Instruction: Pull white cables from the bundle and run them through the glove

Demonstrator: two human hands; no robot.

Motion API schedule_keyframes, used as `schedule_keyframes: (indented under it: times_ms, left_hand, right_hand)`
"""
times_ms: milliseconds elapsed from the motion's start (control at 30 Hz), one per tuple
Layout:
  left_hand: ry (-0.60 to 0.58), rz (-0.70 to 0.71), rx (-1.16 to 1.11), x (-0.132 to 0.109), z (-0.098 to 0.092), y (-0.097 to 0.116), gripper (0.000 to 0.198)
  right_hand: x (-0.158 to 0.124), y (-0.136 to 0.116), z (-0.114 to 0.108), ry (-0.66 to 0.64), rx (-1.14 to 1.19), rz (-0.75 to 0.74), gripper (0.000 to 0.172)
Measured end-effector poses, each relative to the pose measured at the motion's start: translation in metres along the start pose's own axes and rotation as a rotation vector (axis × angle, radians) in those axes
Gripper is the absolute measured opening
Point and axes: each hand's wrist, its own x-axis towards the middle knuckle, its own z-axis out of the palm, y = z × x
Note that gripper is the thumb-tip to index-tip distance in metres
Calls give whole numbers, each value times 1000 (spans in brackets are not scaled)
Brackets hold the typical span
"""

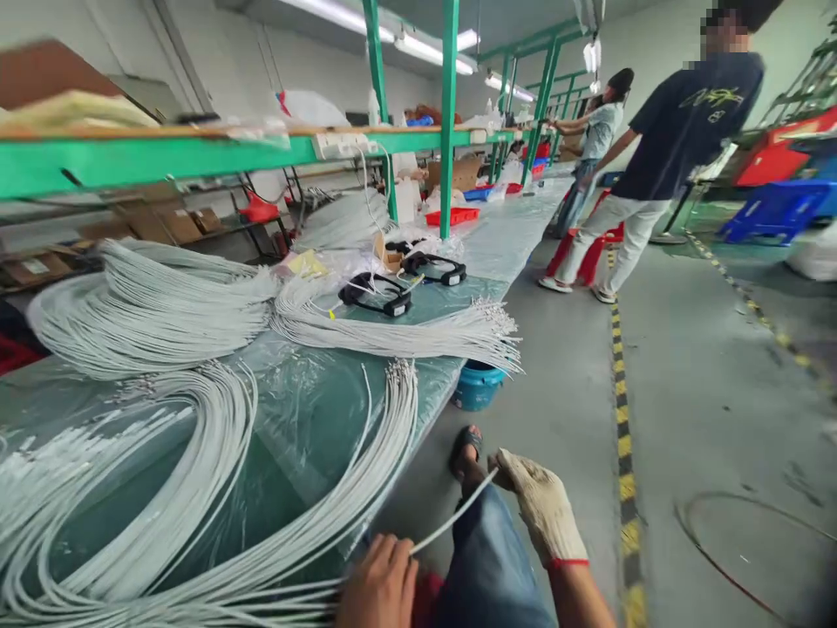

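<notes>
A thin white cable [452, 518] runs over my lap between my two hands. My left hand [377, 580], bare, is closed around it at the table's front edge. My right hand [540, 504], in a cream knitted glove with a red cuff, pinches the cable near its end; the tip is hidden by the fingers. Beside my left hand a curved bundle of white cables [357, 493] lies on the plastic-covered green table [288, 436]. Another looped bundle [196, 488] lies to its left.
Farther back lie a large cable coil [163, 305], a straighter bundle [392, 336] overhanging the edge, and two black head-worn magnifiers [376, 295]. A blue bucket [479, 385] stands below the edge. Two people stand along the aisle, one in a dark shirt [693, 131].
</notes>
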Motion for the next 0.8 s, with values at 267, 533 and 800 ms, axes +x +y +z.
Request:
schedule_keyframes:
  times_ms: [267, 533, 800]
  left_hand:
    - [-124, 2, 59, -20, -22, -3, 27]
    - [-101, 47, -50, -16, -38, 6, 22]
    - [377, 45, 259, 2, -68, -31, 11]
  right_hand:
    - [-7, -5, 25, 29, -403, -37, 52]
    - [-18, -19, 47, -113, -402, -165, 45]
    - [-30, -29, 58, -131, -120, -194, 41]
